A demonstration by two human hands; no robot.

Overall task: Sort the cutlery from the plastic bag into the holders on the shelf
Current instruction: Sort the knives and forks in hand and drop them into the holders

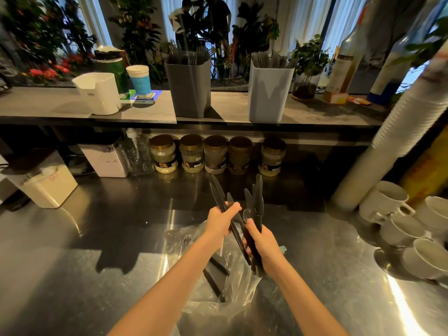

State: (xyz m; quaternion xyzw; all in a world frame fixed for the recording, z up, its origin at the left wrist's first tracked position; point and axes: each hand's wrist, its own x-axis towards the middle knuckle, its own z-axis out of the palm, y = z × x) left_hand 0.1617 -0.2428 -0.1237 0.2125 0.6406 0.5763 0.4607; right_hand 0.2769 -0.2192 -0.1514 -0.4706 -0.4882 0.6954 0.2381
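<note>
Both hands are up over the counter (97, 238), close together, nearly touching. Left hand (221, 223) is curled round a few black knives (216, 190), thumb across the handles, blades fanning up and away from the person. Right hand (263, 246) grips a thicker bundle of black cutlery (259, 197), fist wrapped round the handles, tips pointing up, handle ends sticking out below the fist. One clear spoon (247, 214) sits between the two hands, against the right bundle; can't tell which hand has it. Plastic bag (218, 309) lies on the counter directly under the hands and forearms, with more black pieces (217, 267) and some clear ones inside. The holders are well beyond the hands, up on the shelf (60, 107). Dark grey holder (189, 93) is roughly straight ahead of the left hand, packed with dark cutlery standing upright. Pale grey holder (268, 95) is ahead of the right hand, with greyish flat pieces standing in it, too blurred to tell the type. White container (98, 93) is further left on the same shelf, with a blue-banded paper cup (139, 80) just beside it. Under the shelf, past the knife tips, is a row of gold-lidded jars (214, 154). Off to the right of the right hand are a tall leaning stack of white cups (397, 137) and a cluster of white mugs (385, 200) on the counter.
</note>
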